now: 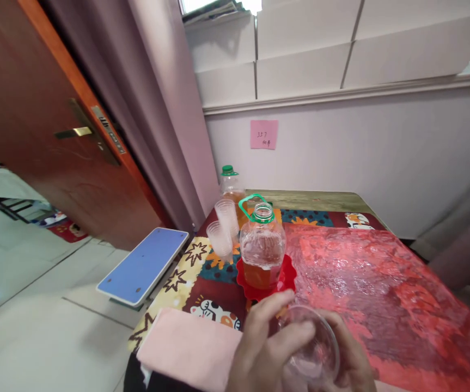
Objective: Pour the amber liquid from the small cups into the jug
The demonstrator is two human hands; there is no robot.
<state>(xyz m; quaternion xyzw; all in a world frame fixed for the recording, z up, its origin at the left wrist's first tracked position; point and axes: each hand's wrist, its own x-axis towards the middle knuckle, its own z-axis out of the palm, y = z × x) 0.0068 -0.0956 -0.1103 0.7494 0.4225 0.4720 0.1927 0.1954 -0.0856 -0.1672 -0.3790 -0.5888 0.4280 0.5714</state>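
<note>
A clear plastic cup [314, 356] is between my two hands at the bottom of the view, its round mouth facing up towards me. My right hand [351, 351] curls around the cup's right side. My left hand [261, 348] is at its left, with one finger outside the rim and another digit across the mouth, gripping the edge. Just beyond stands an uncapped clear jug [263, 250] with a green handle, part full of amber liquid, on a red scalloped tray [287, 275]. Part of my left hand's grip is hidden.
Two stacks of clear cups, a nearer stack [219, 239] and a farther stack [227, 215], stand left of the jug. Behind them is a green-capped jug [229, 185]. A folded pink cloth [194, 345] lies at the near left. A blue-topped stool [145, 267] stands beside the table.
</note>
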